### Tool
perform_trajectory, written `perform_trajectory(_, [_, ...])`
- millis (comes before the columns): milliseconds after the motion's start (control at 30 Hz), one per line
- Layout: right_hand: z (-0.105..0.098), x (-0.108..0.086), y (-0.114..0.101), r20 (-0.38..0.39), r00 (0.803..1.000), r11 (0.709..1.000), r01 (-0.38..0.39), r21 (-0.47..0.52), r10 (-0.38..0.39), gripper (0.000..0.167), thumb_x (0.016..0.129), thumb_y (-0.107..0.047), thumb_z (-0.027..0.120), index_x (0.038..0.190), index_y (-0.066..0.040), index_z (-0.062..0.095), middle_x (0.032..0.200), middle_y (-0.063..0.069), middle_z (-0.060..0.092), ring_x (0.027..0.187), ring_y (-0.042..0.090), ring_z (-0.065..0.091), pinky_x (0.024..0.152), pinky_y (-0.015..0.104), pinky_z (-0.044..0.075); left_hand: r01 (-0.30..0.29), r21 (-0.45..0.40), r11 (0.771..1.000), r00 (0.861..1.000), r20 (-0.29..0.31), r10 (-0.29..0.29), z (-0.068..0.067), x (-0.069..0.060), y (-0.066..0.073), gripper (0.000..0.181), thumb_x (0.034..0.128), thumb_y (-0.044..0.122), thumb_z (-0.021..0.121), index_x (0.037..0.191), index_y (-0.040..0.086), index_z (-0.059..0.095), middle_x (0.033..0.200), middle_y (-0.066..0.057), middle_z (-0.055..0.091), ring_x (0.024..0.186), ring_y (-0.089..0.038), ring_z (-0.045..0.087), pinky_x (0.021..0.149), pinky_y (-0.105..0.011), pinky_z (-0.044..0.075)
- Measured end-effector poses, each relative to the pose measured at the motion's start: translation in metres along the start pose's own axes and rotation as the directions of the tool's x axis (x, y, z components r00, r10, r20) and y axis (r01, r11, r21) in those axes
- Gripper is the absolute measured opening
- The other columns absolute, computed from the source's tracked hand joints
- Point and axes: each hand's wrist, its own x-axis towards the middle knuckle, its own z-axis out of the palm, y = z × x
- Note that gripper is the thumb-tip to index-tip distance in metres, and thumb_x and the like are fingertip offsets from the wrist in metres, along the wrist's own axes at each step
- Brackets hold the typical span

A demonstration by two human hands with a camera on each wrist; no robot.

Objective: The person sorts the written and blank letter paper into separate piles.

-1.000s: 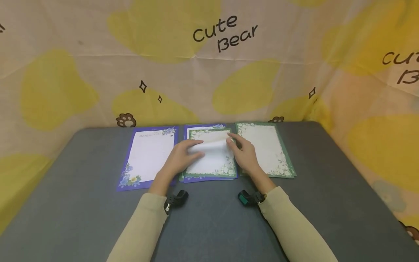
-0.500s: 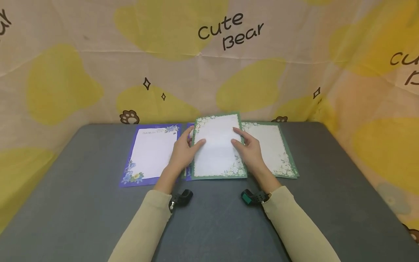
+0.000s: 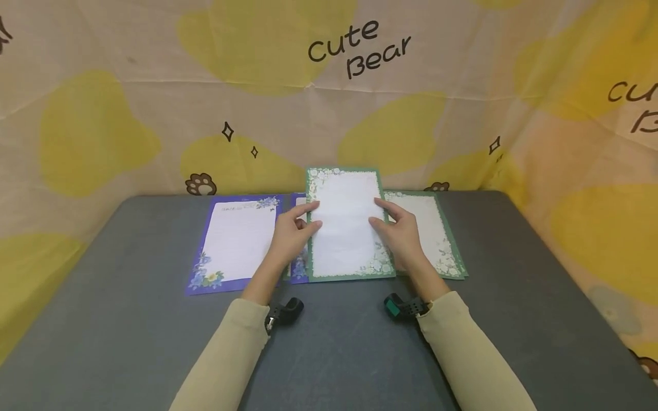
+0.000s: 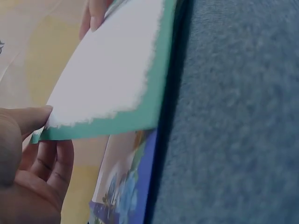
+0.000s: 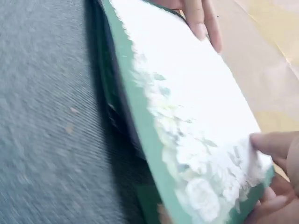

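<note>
A green-bordered sheet with white flowers (image 3: 345, 240) is held raised and tilted above the middle pile. The left hand (image 3: 290, 234) pinches its left edge; in the left wrist view the thumb of the left hand (image 4: 32, 158) lies on top with fingers beneath. The right hand (image 3: 401, 233) pinches the opposite edge, and in the right wrist view the right hand (image 5: 280, 172) has its thumb on the sheet's face. Beneath the sheet, a blue-bordered sheet (image 3: 300, 268) shows at the left, partly hidden.
On the grey table (image 3: 329, 354), a blue-bordered sheet with handwriting (image 3: 241, 240) lies at the left. Green-bordered sheets (image 3: 429, 228) overlap at the right. A patterned cloth (image 3: 288, 125) hangs behind the table's far edge.
The green-bordered sheet has been lifted from the middle pile, its far edge rising, then shifted slightly right. Its fold or bulge has flattened. Both hands moved with it, the right hand farther right.
</note>
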Motion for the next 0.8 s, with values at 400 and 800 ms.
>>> perform_trajectory(400, [-0.043, 0.007, -0.015, -0.108, 0.992, 0.992, -0.069, -0.103, 0.057, 0.048, 0.097, -0.016, 0.067, 0.144, -0.019, 0.059, 0.159, 0.001, 0.045, 0.067, 0.005, 0.059, 0.071, 0.017, 0.049, -0.039, 0.127, 0.991, 0.999, -0.008, 0.041, 0.028, 0.011, 0.028, 0.054, 0.0932, 0.012, 0.072, 0.145, 0.014, 0.057, 0.149, -0.009, 0.055, 0.092, -0.021, 0.062, 0.067, -0.023, 0.051])
perform_trajectory(800, [-0.091, 0.005, -0.024, -0.284, 0.952, 0.983, -0.149, -0.105, 0.114, 0.045, 0.098, -0.009, 0.063, 0.143, -0.015, 0.059, 0.161, 0.002, 0.044, 0.150, 0.016, 0.037, 0.111, 0.031, 0.047, -0.041, 0.056, 0.998, 0.995, -0.093, 0.046, 0.093, 0.028, 0.050, 0.044, 0.0891, 0.005, 0.074, 0.133, 0.005, 0.066, 0.136, -0.012, 0.066, 0.093, -0.022, 0.066, 0.072, -0.026, 0.057])
